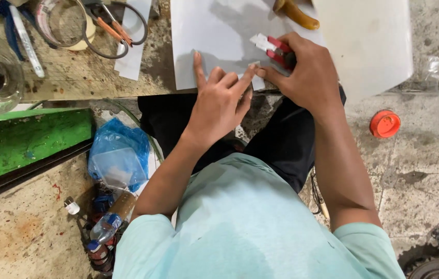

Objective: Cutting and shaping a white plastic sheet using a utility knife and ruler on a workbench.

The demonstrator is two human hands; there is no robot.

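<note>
Two hands at the near edge of a white sheet.
Sheet lies flat, overhanging the workbench edge. Left hand presses it, fingers spread. Right hand grips a red-and-white cutter. Scissors lie well apart, upper left.

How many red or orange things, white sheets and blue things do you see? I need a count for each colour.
Red or orange: 3 (red tool in the right hand, orange cap, orange-handled scissors)
White: 2 (white sheet under the left hand, white board)
Blue: 1 (blue bag)
Total: 6
</note>
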